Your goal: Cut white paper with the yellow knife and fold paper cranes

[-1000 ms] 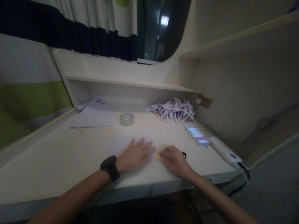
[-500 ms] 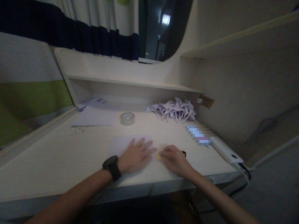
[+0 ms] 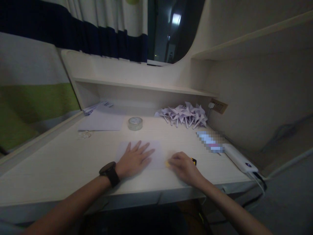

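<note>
Head view, dim light: the left hand lies palm down with its fingers spread flat on a sheet of white paper, pressing it to the desk. A dark wristwatch sits on that wrist. The paper is a plain pale rectangle, lying flat near the front middle of the desk, partly hidden under the hand.

Just right of the sheet's right edge, the right hand is curled with its fingers drawn together around a small yellow-and-black tool. A yellow tip pokes out at the fingertips and touches the paper's edge; a black and yellow end shows behind the knuckles. Its exact kind cannot be told.

Farther back, a roll of clear tape stands on the desk, well apart from both hands. Left of it lie loose sheets of paper, with a small crumpled clear scrap at their near corner. To the far right, against the back wall, is a heap of folded white paper pinwheels on sticks. Beyond them a wall socket holds a white plug. On the right side of the desk a white power bank lies with a cable running off the edge, and a blurred flat object rests just beyond it. A shelf runs above the desk's back, and striped curtains hang behind.
</note>
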Demonstrator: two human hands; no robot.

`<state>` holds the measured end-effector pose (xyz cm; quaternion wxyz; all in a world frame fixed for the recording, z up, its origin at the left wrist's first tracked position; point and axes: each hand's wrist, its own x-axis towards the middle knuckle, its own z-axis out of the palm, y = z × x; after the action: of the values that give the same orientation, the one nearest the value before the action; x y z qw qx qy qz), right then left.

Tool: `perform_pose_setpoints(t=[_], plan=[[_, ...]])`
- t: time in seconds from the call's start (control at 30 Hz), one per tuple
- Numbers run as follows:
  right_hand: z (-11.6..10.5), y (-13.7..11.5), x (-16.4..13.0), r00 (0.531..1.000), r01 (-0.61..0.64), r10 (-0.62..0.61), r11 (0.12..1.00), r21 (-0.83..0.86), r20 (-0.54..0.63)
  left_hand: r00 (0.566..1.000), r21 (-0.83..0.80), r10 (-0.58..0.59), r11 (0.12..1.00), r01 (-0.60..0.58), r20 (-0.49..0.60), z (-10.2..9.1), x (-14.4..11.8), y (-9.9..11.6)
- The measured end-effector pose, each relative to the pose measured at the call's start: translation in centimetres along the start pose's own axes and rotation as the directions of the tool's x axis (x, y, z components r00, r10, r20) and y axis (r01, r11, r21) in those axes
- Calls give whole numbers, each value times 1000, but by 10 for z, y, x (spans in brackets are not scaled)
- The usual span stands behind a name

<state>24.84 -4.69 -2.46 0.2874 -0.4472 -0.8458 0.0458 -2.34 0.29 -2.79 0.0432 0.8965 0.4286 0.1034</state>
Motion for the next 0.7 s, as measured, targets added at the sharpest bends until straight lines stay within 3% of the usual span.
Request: perform_pose_setpoints(t=[0.23,0.7], plan=[[-3,2,4,999,49,-49,998,50,2,1000,1,22,1000,-22,-3,-1,0,1],[-1,-4,0,999,-42,42,999,27,2,1000,-5,-6,1000,6,-11,-3,-2,2]])
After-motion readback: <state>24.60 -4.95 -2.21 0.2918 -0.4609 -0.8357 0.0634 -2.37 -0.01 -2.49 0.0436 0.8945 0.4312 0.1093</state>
